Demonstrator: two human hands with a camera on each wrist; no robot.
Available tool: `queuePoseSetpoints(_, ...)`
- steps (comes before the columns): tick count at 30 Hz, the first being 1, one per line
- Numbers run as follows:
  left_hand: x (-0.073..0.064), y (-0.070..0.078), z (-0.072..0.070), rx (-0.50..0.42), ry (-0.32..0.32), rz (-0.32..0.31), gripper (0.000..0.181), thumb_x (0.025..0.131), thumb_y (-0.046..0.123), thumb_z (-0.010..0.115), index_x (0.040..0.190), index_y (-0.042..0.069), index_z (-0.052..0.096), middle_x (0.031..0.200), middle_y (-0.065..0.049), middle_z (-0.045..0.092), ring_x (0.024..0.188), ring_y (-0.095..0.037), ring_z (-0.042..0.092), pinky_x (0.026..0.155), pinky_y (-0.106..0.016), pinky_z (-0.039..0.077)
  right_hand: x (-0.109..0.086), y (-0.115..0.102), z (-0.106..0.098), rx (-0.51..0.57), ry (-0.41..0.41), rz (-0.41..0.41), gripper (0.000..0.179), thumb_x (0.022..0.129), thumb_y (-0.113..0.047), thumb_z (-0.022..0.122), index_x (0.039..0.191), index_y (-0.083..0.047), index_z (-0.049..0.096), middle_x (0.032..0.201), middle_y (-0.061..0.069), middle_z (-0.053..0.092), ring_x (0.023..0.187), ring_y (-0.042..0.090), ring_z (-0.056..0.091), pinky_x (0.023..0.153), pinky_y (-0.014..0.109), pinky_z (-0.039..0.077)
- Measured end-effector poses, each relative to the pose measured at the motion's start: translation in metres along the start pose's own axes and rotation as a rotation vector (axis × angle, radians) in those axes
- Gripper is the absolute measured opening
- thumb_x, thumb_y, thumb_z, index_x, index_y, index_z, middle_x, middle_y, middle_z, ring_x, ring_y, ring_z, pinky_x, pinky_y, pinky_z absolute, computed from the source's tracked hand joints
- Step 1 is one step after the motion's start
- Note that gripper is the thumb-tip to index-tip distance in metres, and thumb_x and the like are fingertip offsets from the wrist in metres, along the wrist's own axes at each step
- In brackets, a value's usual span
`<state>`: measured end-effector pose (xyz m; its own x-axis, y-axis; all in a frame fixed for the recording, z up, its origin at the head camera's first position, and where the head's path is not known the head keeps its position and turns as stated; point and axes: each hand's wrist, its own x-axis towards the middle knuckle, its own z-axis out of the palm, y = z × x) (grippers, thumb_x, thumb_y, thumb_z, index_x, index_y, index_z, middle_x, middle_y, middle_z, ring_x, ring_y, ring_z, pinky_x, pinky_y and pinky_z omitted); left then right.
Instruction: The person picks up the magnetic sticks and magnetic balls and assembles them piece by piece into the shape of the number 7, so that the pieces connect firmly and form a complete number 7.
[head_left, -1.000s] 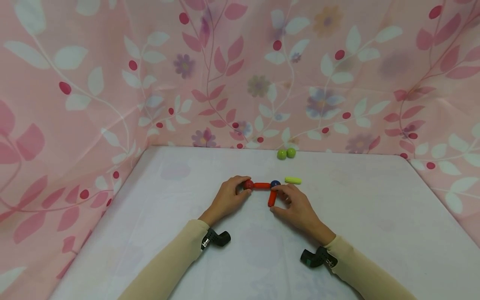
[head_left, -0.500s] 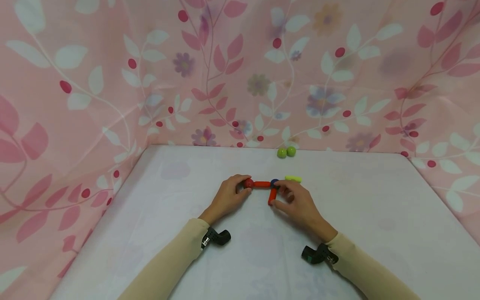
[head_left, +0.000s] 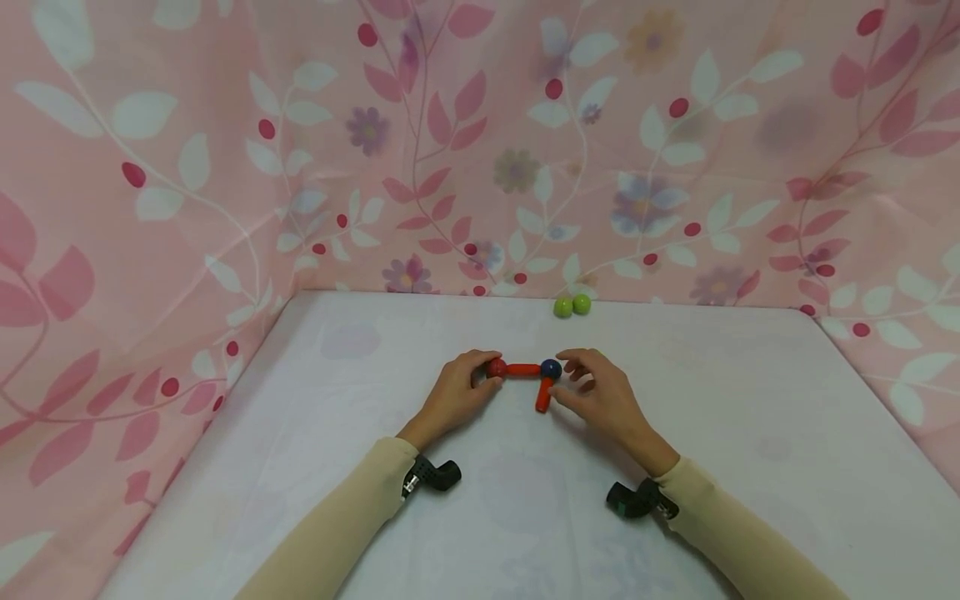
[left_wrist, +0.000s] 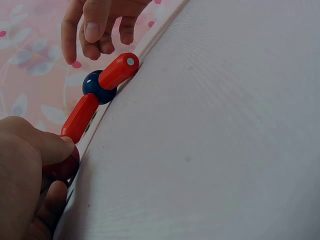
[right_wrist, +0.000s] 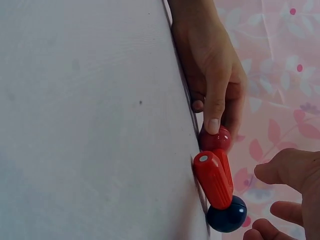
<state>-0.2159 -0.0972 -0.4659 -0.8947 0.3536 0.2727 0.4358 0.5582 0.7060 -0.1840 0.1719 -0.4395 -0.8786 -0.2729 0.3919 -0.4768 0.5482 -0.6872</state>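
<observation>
My left hand pinches a red ball between thumb and fingers at the left end of a toy assembly on the table. A red rod joins that ball to a dark blue ball. From the blue ball a second red rod points toward the person; the left wrist view shows a small pale disc in the free end of this rod. Just right of the blue ball, my right hand has its fingers spread and relaxed, holding nothing. In the right wrist view a gap shows between thumb and rod.
Two green balls sit side by side at the table's back edge. A white cloth covers the table, and a pink floral curtain hangs behind and around it. Each wrist carries a small black camera.
My right hand has let go of the blue ball and near red rod and shifted slightly right and back, now hiding the yellow-green rod. My left hand keeps its hold on the red ball.
</observation>
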Motion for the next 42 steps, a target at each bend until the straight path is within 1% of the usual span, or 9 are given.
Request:
queuePoseSetpoints(4,0.0,-0.001,0.0,0.0,-0.008,0.0,0.043,0.098,0.017,0.073,0.139,0.005,0.065,0.122,-0.004,0.067,0.087,-0.017,0.055,0.076,-0.033,0.047,0.003,0.003,-0.005,0.005,0.016,0.007,0.049,0.086,-0.005,0.085,0.13,-0.002,0.064,0.108,0.015,0.064,0.095,0.028,0.062,0.079,0.045,0.058)
queuePoseSetpoints(10,0.0,-0.002,0.001,0.0,-0.008,-0.003,0.043,0.099,0.018,0.073,0.14,0.006,0.065,0.122,-0.003,0.066,0.088,-0.017,0.055,0.076,-0.033,0.047,0.008,0.007,-0.011,-0.003,0.034,-0.004,0.049,0.086,-0.002,0.083,0.13,0.0,0.063,0.108,0.017,0.064,0.096,0.03,0.063,0.078,0.047,0.058)
queuePoseSetpoints(15,0.0,-0.001,0.001,-0.008,-0.007,-0.007,0.043,0.099,0.018,0.073,0.14,0.007,0.065,0.124,-0.004,0.066,0.091,-0.017,0.055,0.077,-0.033,0.048,0.014,0.011,-0.016,-0.018,0.034,0.028,0.048,0.087,-0.001,0.082,0.131,0.0,0.062,0.11,0.016,0.064,0.098,0.031,0.063,0.08,0.05,0.057)
queuePoseSetpoints(18,-0.001,0.0,0.0,-0.011,-0.011,-0.01,0.043,0.099,0.018,0.073,0.14,0.007,0.065,0.124,-0.004,0.066,0.092,-0.018,0.055,0.078,-0.033,0.048,0.017,0.014,-0.019,-0.032,0.027,0.045,0.048,0.088,-0.001,0.081,0.131,0.001,0.061,0.111,0.017,0.063,0.099,0.032,0.062,0.081,0.05,0.057)
queuePoseSetpoints(26,0.0,0.001,0.0,-0.001,-0.009,-0.009,0.043,0.099,0.017,0.073,0.14,0.006,0.065,0.123,-0.005,0.067,0.092,-0.018,0.055,0.078,-0.034,0.047,0.031,0.02,-0.025,-0.047,0.029,0.054,0.048,0.088,-0.001,0.081,0.132,0.002,0.061,0.114,0.022,0.063,0.099,0.033,0.061,0.082,0.052,0.055)
queuePoseSetpoints(31,0.001,0.0,0.001,-0.007,-0.012,-0.012,0.043,0.099,0.017,0.073,0.14,0.006,0.065,0.124,-0.004,0.067,0.092,-0.018,0.055,0.078,-0.034,0.047,0.04,0.022,-0.03,-0.06,0.022,0.08,0.048,0.091,-0.004,0.08,0.134,0.002,0.06,0.118,0.021,0.062,0.103,0.034,0.061,0.084,0.052,0.055)
queuePoseSetpoints(42,-0.001,0.002,0.0,-0.004,0.001,-0.008,0.043,0.099,0.017,0.073,0.139,0.006,0.065,0.123,-0.005,0.067,0.089,-0.018,0.055,0.077,-0.033,0.047,0.057,0.026,-0.034,-0.11,0.033,0.091,0.046,0.092,-0.005,0.077,0.134,0.005,0.059,0.121,0.022,0.063,0.105,0.037,0.062,0.086,0.052,0.055)
